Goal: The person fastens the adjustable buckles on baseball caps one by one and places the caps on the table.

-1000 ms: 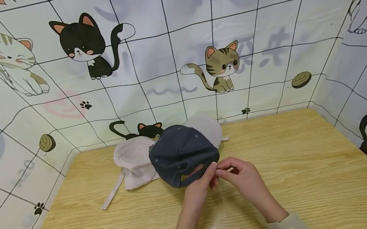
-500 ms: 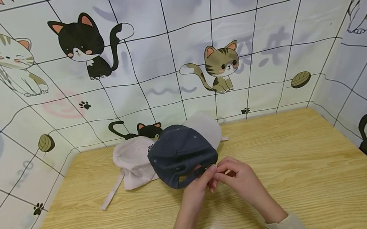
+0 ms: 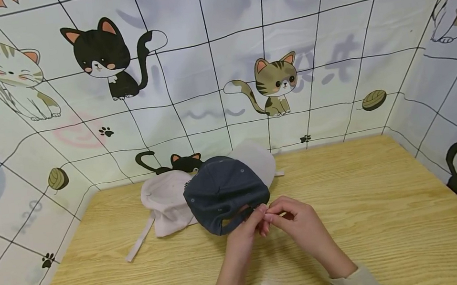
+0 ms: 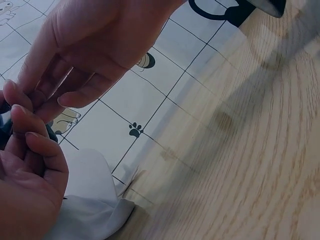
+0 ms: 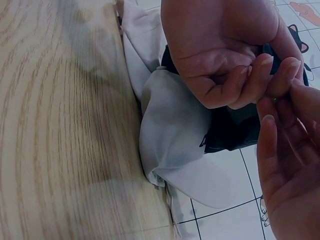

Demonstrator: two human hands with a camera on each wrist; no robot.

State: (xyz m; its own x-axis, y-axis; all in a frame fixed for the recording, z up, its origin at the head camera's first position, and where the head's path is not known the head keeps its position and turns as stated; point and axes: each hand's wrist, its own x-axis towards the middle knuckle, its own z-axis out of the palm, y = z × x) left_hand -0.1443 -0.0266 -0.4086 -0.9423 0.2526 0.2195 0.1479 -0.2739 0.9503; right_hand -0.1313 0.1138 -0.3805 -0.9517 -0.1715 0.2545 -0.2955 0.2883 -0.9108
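In the head view, a navy cap (image 3: 223, 186) is held up with its back opening and strap (image 3: 239, 220) towards me. My left hand (image 3: 241, 242) grips the strap near its right end, thumb on top. Beside that thumb, my right hand (image 3: 301, 222) pinches the strap's end between thumb and forefinger. The fingertips of both hands meet there and hide the strap end and any buckle. In the right wrist view, dark cloth of the navy cap (image 5: 230, 127) shows behind the hands.
Behind the navy cap lies a pale pink cap (image 3: 166, 196) with a loose strap (image 3: 141, 238). A pale rounded brim (image 3: 259, 160) shows at right; whether it is a second cap cannot be told. They lie on a wooden table (image 3: 370, 201) before a cat-print backdrop (image 3: 202, 78).
Both hands and the navy cap have shifted very slightly left. The fingers work at the strap end with small movements. The pale headwear stays put.
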